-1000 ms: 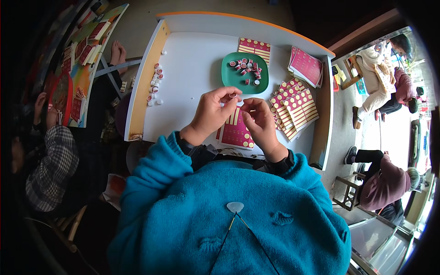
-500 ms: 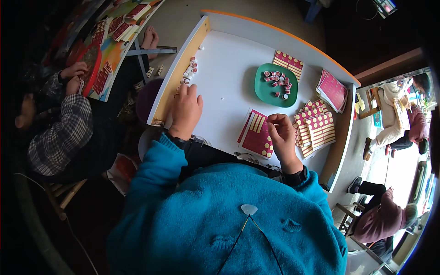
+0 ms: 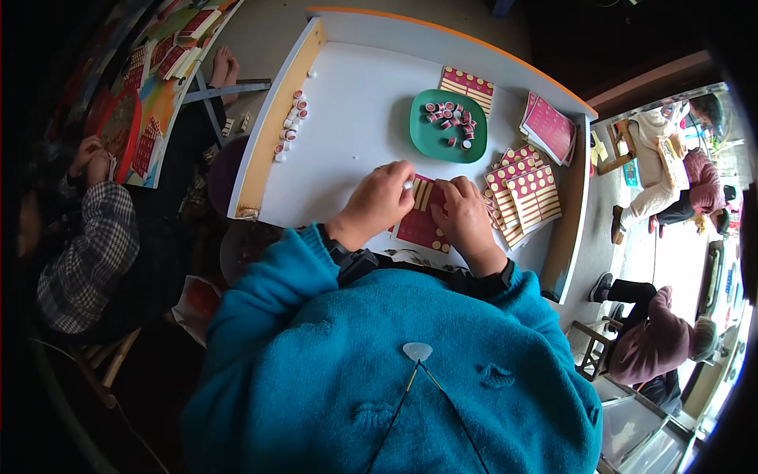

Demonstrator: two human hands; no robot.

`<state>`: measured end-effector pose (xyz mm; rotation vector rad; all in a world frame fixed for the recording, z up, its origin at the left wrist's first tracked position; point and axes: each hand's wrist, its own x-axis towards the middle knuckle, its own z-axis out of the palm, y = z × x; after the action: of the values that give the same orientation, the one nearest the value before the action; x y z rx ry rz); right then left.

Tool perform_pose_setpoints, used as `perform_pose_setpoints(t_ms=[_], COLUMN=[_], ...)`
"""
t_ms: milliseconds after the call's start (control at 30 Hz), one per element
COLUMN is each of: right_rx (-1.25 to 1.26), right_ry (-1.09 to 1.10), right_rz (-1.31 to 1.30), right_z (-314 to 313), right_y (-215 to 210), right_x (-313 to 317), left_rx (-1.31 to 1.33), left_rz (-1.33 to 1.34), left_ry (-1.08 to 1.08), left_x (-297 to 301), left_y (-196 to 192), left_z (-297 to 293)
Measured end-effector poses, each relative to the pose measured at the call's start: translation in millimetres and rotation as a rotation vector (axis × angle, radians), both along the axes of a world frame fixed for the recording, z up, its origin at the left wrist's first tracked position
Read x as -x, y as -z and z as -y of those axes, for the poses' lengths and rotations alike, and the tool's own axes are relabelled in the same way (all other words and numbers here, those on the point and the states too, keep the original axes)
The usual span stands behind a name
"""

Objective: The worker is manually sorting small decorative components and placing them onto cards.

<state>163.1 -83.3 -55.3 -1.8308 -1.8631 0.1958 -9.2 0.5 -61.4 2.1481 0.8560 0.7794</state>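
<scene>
My left hand (image 3: pixel 379 199) is closed around a small white cylinder (image 3: pixel 408 185), which peeks out by the fingertips over the front card. Beside it my right hand (image 3: pixel 463 213) bends over the same card's right side, its thumb and fingertips pinched together. Whatever they may hold is too small to make out. Under both hands lies the dark red card (image 3: pixel 416 230), bearing cream strips and round cream dots; the hands cover part of it. Beyond them a green plate (image 3: pixel 430 148) carries several small red-and-white cylinders (image 3: pixel 451 116).
Several more small cylinders (image 3: pixel 292 125) line the wooden left wall of the white tray-like tabletop (image 3: pixel 355 87). Dotted cards (image 3: pixel 534 197) fan out at right, near a pile of pink-red cards (image 3: pixel 548 128). Another card (image 3: pixel 471 85) lies partly beneath the plate. A person in a checked sleeve (image 3: pixel 106 225) works at left.
My left hand has come right from the row of cylinders to the front card, bringing a white cylinder. My right hand has shifted inward over the card. The whole view has moved slightly.
</scene>
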Motion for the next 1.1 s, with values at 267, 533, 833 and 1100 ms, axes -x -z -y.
perform_pose_setpoints(t_ms=[267,533,833,1100], right_rx=[-0.106,0.029,0.097,0.061], right_ry=[-0.146,-0.206,0.114,0.006], right_rz=[0.028,-0.442,-1.051,-1.393], right_z=[4,28,11,-1], right_y=[14,-8,-11,-18], right_x=[-7,-15,-15,-6], left_rx=[-0.027,-0.031,0.045,-0.137], left_rz=[0.005,-0.021,0.007,0.119], left_ry=[0.019,0.053,0.049,0.005], left_x=[-17,-17,-12,-15], left_y=[29,31,8,-40], left_z=[8,5,7,10])
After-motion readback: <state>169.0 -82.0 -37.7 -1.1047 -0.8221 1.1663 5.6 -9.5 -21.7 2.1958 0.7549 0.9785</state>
